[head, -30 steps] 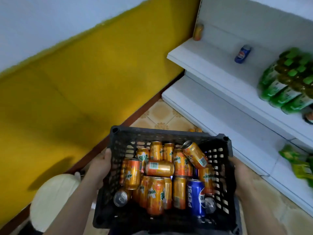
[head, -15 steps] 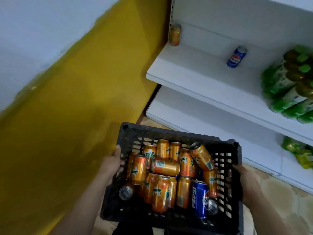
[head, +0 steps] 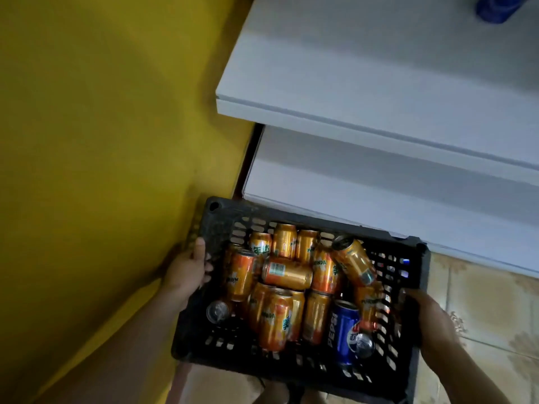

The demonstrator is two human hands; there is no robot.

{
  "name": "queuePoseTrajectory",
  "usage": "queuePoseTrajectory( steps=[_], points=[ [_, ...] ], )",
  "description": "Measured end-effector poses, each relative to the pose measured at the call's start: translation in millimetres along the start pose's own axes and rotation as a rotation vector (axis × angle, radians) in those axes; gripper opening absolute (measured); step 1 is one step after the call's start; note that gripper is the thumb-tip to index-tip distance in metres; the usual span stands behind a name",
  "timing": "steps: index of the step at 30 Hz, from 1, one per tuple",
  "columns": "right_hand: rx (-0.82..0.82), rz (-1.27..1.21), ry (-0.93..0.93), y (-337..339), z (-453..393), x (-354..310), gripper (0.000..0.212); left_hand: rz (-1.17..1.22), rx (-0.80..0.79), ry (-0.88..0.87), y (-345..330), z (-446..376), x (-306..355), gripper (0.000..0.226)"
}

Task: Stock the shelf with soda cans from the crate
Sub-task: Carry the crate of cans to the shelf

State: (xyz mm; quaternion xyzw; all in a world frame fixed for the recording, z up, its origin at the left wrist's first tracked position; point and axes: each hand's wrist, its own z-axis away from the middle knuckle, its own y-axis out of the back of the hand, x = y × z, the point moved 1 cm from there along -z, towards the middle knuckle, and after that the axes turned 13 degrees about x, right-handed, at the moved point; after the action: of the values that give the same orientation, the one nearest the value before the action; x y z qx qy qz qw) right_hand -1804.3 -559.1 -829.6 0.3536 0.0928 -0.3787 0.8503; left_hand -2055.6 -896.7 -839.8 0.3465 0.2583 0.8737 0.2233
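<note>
Soda cans (head: 294, 290) fill the black slatted crate (head: 221, 217) in the lower middle of the frame, heaped rather than stacked: most are orange ones, some upright, some lying across the others, and one leaning against the right-hand wall. A single blue Pepsi can (head: 344, 330) lies toward the lower right of the pile, and a can top (head: 217, 311) shows at the lower left.

From the head view, the only one there is, the person has the crate by its two short sides. The left hand (head: 186, 272) grips the left rim, thumb hooked over the top edge and fingers (head: 207, 267) curled against the slats. The right hand (head: 431, 319) clasps the right wall from outside; its fingers wrap out of sight, so I can tell it holds the crate but not just how they lie.

Two white shelf boards run across the upper right. The upper shelf (head: 335, 83) looks almost bare, with only a blue can (head: 493, 7) cut off at the top right corner. The lower shelf (head: 364, 182) sits just beyond the crate's far rim and shows nothing on the part in view. A yellow wall (head: 102, 126) takes up the left half, and patterned floor tiles (head: 481, 293) show at the lower right.

By my reckoning the stocking has hardly begun. The crate looks full, both hands are busy carrying it, and no can is in hand. What is left is nearly everything: set the crate down or rest it, then move the cans across to the shelf one after another.
</note>
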Motion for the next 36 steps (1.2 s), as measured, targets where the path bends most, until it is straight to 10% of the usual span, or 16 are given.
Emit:
queuePoseTrajectory(
  steps=[15, 36],
  points=[
    [0.008, -0.009, -0.003, -118.4, -158.6, 64.4, 0.033, -0.023, -0.07, 0.006, -134.9, -171.9, -58.3, 0.061],
    [-0.026, 0.047, -0.015, -145.6, -196.9, 35.2, 0.042, -0.095, -0.059, -0.005, -168.6, -210.1, -38.7, 0.06]
  ],
)
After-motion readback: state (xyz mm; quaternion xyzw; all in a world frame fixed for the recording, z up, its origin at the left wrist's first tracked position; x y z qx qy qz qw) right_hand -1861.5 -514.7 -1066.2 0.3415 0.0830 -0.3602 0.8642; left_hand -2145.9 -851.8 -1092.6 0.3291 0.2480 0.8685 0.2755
